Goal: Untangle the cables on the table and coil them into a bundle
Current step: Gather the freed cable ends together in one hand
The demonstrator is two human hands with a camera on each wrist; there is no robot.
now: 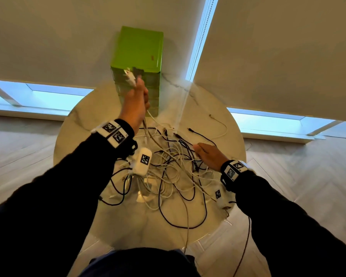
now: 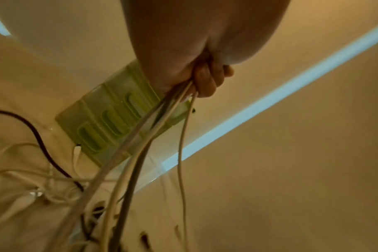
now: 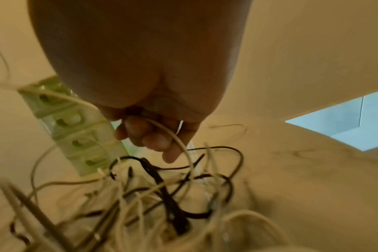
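A tangle of white and black cables [image 1: 174, 172] lies across the middle of the round marble table [image 1: 224, 120]. My left hand [image 1: 137, 100] is raised above the table's far side and grips several pale cables [image 2: 162, 122], whose plug ends [image 1: 131, 75] stick up out of the fist; the strands hang down into the tangle. My right hand [image 1: 208, 154] hovers low over the right part of the tangle, and its curled fingers [image 3: 153, 138] hold one white cable [image 3: 179, 145] that loops down into the pile [image 3: 162, 191].
A tall green box [image 1: 139, 62] with slotted sides stands at the far edge of the table, just behind my left hand. A loose white cable [image 1: 222, 126] and black plug ends lie at the far right. One cable hangs over the near edge [image 1: 246, 242].
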